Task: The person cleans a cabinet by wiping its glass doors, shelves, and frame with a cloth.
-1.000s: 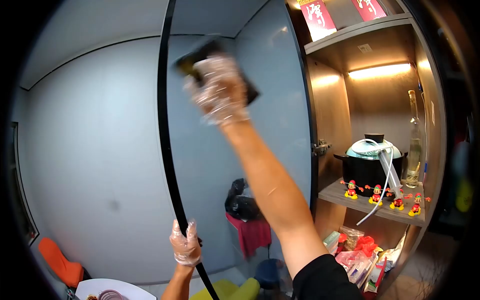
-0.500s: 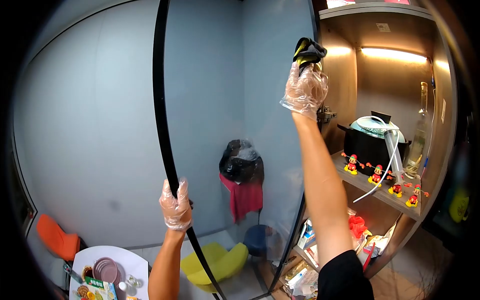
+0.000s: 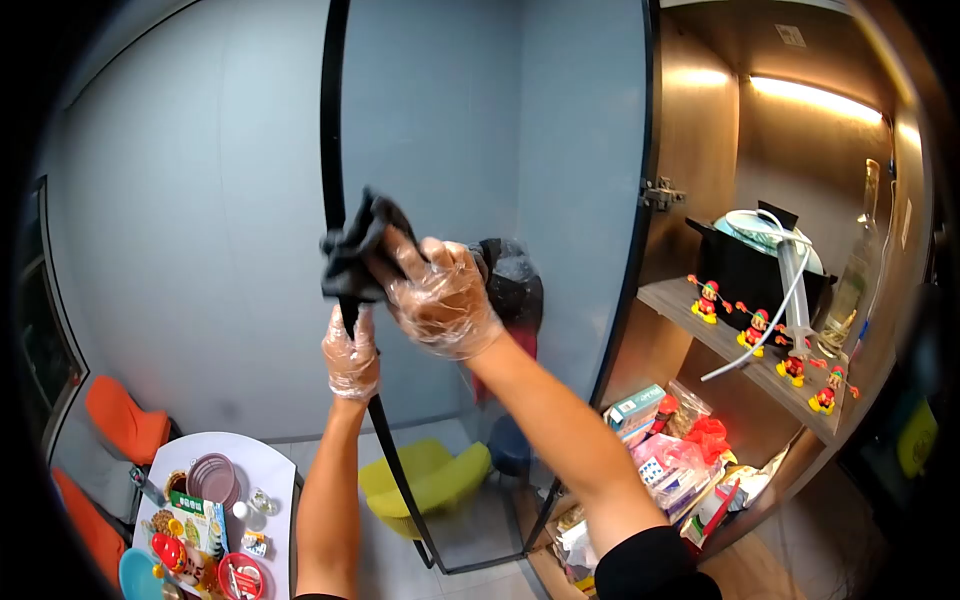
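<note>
A glass cabinet door point(image 3: 585, 170) with a thin black frame point(image 3: 333, 110) stands swung open before me. My left hand point(image 3: 351, 355), in a clear plastic glove, is closed around the frame's free edge. Also gloved, my right hand point(image 3: 445, 300) has a black cleaning cloth point(image 3: 362, 248) in its fingers. That cloth lies against the frame just above my left hand and hides part of it. Behind the right hand, a dark and pink shape point(image 3: 518, 290) shows in the glass.
Mickey-like figurines point(image 3: 757, 333), a black pot point(image 3: 735, 265) and a tall glass bottle point(image 3: 860, 270) stand on the lit shelf. Packets and boxes point(image 3: 660, 470) crowd below. A yellow chair point(image 3: 415, 475), orange chairs point(image 3: 130, 418) and a laden white table point(image 3: 275, 465) are lower down.
My right hand has brought the cloth from the door's upper hinge side left and down to the free edge. My left hand still grips the frame. The view has shifted somewhat.
</note>
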`<action>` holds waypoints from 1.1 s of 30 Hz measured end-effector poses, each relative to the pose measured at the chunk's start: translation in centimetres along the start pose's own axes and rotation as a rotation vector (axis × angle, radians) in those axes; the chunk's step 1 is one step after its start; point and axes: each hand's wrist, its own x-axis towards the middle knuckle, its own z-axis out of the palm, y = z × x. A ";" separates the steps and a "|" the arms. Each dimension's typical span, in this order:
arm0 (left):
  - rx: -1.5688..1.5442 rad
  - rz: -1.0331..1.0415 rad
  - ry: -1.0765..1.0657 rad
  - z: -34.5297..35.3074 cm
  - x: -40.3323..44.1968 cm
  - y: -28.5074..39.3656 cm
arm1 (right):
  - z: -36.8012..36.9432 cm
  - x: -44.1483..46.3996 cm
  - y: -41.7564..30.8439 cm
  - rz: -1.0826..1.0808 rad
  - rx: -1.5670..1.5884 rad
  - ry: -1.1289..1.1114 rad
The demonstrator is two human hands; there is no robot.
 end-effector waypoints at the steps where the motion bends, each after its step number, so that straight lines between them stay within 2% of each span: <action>1: -0.068 -0.096 -0.004 0.0 -0.4 1.0 | -0.3 -1.3 1.5 -0.126 0.004 0.003; 2: 0.075 0.159 0.105 0.6 -0.4 -1.9 | -1.3 -2.1 3.5 -0.165 -0.011 -0.038; 4: 0.170 0.236 0.091 0.6 -0.7 -3.8 | -4.6 -2.3 7.5 -0.052 -0.143 -0.285; 5: 0.129 0.131 0.072 0.7 -0.9 -2.7 | -6.3 -1.8 9.3 0.102 -0.259 -0.490; 6: 0.090 0.026 0.056 0.7 -1.0 -1.6 | -6.7 -1.9 11.4 0.160 -0.395 -0.247; 7: 0.127 0.126 0.071 0.8 -1.2 -1.6 | -6.7 -2.3 13.6 0.214 -0.526 -0.002; 9: 0.203 0.328 0.101 0.8 -1.5 -2.0 | -7.3 -3.0 18.1 0.383 -0.568 0.137; 11: 0.167 0.231 0.074 0.6 -2.3 -2.7 | -7.6 -3.2 19.6 0.385 -0.496 0.161; 12: 0.145 0.183 0.061 0.7 -2.5 -3.0 | -6.8 -2.5 18.7 0.415 -0.550 0.243; 13: 0.231 0.308 0.085 0.8 -2.6 -3.4 | -5.5 -2.8 18.1 0.511 -0.479 0.251; 14: 0.318 0.430 0.110 0.7 -2.7 -3.9 | -5.0 -1.7 16.2 0.695 -0.297 0.194; 16: 0.423 0.577 0.137 0.6 -2.4 -4.8 | -2.5 -0.5 11.7 0.674 -0.165 0.219; 17: 0.476 0.651 0.156 0.6 -2.2 -5.3 | -1.0 -0.6 9.3 0.471 -0.215 0.297; 19: 0.581 0.808 0.219 0.4 -1.5 -3.5 | 0.6 -1.6 3.7 0.167 -0.163 0.092; 20: 0.608 0.787 0.203 0.4 -1.6 -4.2 | 0.4 -2.1 0.8 0.054 -0.015 0.015; 21: 0.380 0.524 0.115 0.7 -1.8 -4.2 | 0.0 -2.4 -1.2 -0.060 0.134 -0.062; 23: -0.056 0.056 0.065 1.1 -2.1 -3.4 | 0.7 -4.5 -1.6 -0.110 0.173 -0.096; 24: -0.148 0.152 0.089 1.2 -2.3 -2.3 | 0.4 -4.6 -1.7 -0.135 0.190 -0.106; 25: -0.124 0.148 0.122 1.4 -2.3 -1.4 | -0.5 -5.0 0.0 -0.200 0.176 -0.097; 27: -0.064 0.144 0.186 1.4 -2.2 0.2 | -1.8 -6.3 4.0 -0.190 0.087 -0.189; 29: -0.061 -0.028 0.145 1.1 -2.6 1.2 | -4.2 -8.1 6.8 0.255 0.027 -0.103; 32: 0.010 -0.025 0.159 1.1 -2.5 -0.3 | -5.5 -12.0 10.5 0.501 -0.309 0.138; 33: 0.035 -0.103 0.127 0.8 -2.6 0.1 | -5.6 -12.2 10.5 0.585 -0.428 0.183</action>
